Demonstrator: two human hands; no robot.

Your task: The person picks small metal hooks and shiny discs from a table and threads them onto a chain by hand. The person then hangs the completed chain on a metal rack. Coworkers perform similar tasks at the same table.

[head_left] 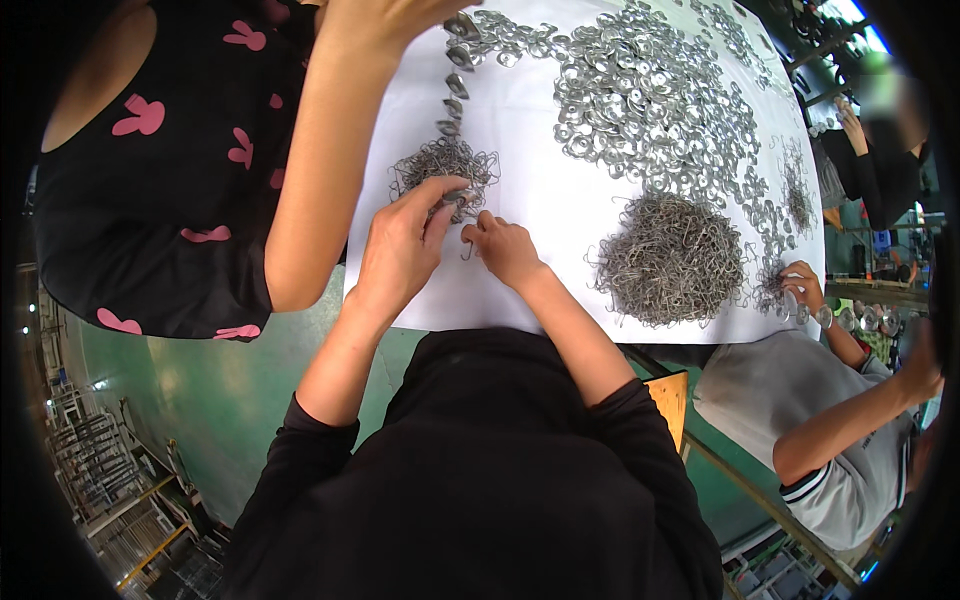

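My left hand (405,240) reaches onto the white table (540,200) and pinches at the near edge of a small heap of thin wire clips (445,162). My right hand (502,248) lies just beside it, fingers curled, holding a single bent wire clip at its fingertips. A short line of small metal caps (452,100) runs away from the heap toward the far edge.
A big spread of silver metal rings (640,90) covers the far right of the table; a large mound of wire clips (672,258) lies at the right. A person in black with pink shapes (170,160) stands left, arm over the table. Another person in grey (830,420) works at right.
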